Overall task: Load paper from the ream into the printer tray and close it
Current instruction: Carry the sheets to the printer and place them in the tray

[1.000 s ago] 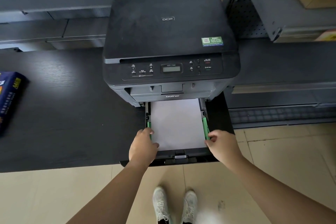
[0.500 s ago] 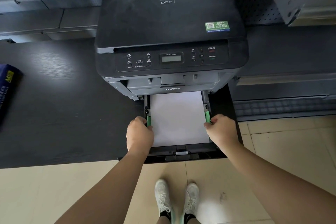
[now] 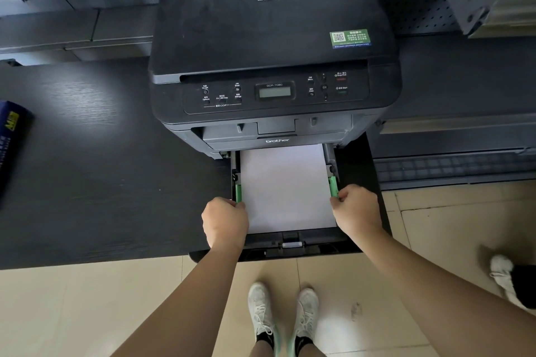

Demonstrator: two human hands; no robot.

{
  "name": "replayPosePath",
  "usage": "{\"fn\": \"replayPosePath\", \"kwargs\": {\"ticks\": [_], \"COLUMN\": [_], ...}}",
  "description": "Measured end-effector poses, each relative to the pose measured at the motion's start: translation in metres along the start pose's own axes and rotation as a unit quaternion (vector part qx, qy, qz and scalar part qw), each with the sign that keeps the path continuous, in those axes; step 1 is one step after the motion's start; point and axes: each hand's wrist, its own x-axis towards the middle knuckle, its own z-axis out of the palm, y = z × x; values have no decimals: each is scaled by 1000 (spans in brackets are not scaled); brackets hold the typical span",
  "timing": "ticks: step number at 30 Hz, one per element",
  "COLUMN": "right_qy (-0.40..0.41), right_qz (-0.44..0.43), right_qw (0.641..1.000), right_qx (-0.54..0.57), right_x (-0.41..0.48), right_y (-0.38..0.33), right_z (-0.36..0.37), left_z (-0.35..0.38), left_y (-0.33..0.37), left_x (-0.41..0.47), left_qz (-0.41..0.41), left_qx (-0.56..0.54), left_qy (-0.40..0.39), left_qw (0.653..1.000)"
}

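Paper is in: white stack lies flat in the pulled-out printer tray, far end tucked under the printer body, near end just short of the tray's front wall

Left hand is curled shut at the tray's left edge, fingertips pinching the left green guide. Right hand likewise closed on the right green guide. Both guides sit right against the long edges of the stack, touching or nearly so; can't tell if there's a sliver of gap

Tray is partly out, front overhanging the desk edge. Ream, blue wrapper, lies at the far left of the desk, well apart from the printer, only partly in view

Status, by judgement:
- done: paper loaded, seems square in the tray
- in hand: snugging the side guides to the stack
- left: let go of the guides, push the tray fully home until it's flush with the printer front

Roughly two thirds through. Risk is low: guides squeezed too tight could bow the sheets, and a skewed push could jam the tray on its rails
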Motion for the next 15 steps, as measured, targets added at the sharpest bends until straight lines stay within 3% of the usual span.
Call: {"fn": "replayPosePath", "kwargs": {"ticks": [15], "right_qy": [-32], "right_qz": [-14], "right_qw": [997], "right_qx": [62], "right_x": [5], "right_y": [3], "right_z": [0], "left_z": [7], "left_y": [-1], "left_x": [8], "left_qz": [63], "left_qx": [25], "left_qy": [-19], "left_qw": [998]}}
